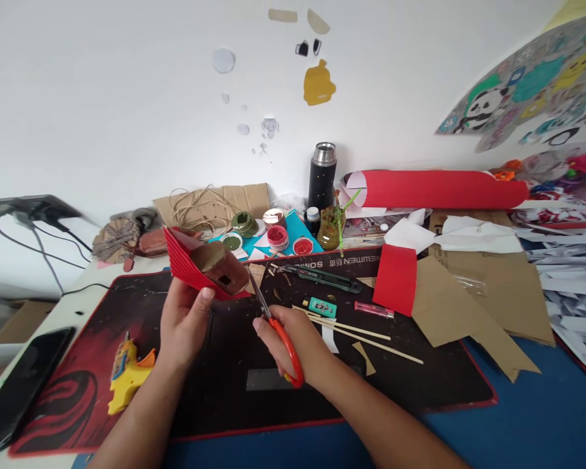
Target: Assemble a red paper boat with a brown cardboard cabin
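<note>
A small cardboard model (209,264), with a red corrugated roof and a brown wall bearing a square opening, is held above the far left part of the black desk mat (420,378). It is gripped from below by the left hand (185,322), the fingers closed around its near edge and the thumb pressed against the red sheet. A pair of red-handled scissors (276,329) is held in the right hand (297,345), fingers closed through the handles. The blades are pointed away and up to the left, with the tips at the lower right corner of the model; whether the blades are parted cannot be told.

On the mat, a yellow glue gun (127,378) lies near the left forearm. Thin wooden sticks (366,335), a green utility knife (327,277) and a red paper piece (395,279) are noted to the right of the scissors. A black flask (322,176) and a red corrugated roll (444,189) stand at the far side by the wall. A dark phone (19,391) lies at the near left.
</note>
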`<state>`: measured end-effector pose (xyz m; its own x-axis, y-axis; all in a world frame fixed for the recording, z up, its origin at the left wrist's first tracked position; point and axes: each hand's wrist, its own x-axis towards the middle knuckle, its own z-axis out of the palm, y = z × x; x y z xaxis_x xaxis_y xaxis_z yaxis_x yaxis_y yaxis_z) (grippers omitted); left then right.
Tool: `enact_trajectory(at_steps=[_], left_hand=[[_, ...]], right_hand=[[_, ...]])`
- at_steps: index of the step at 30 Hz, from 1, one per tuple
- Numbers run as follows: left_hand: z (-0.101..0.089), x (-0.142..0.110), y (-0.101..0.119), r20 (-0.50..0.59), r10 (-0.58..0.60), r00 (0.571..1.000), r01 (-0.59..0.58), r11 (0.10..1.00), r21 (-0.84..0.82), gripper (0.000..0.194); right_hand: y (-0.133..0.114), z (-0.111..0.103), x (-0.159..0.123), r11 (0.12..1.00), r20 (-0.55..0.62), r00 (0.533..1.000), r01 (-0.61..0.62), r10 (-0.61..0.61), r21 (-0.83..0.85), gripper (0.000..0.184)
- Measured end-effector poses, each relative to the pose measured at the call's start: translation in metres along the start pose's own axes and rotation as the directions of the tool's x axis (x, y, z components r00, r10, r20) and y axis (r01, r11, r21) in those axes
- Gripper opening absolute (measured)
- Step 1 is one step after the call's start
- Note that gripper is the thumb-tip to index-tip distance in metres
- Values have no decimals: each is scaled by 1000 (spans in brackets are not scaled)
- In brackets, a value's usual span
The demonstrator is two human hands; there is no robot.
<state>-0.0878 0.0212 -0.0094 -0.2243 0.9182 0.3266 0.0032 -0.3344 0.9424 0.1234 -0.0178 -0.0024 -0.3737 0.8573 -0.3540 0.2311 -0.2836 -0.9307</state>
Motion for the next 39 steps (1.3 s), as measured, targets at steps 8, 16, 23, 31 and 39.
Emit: enact_trajectory(at_steps=[8,16,23,31,39], left_hand=[[9,6,5,44,-27,999,34,983,-183,50],[8,8,2,36,-43,998,49,980,-193,50],[5,7,-1,14,-46,999,48,988,-146,52],[0,3,-5,38,-59,998,62,995,-83,55],[-5,2,-9,78,-71,994,76,996,-57,55]], right_hand=[[6,-7,3,991,38,997,56,-61,120,39],[7,-3,3,968,83,993,63,-85,242,58],[7,-5,1,976,103,989,87,-109,200,60],[0,-8,-4,997,73,995,62,-66,53,53],[-3,-8,-6,998,58,997,60,-58,-21,49]])
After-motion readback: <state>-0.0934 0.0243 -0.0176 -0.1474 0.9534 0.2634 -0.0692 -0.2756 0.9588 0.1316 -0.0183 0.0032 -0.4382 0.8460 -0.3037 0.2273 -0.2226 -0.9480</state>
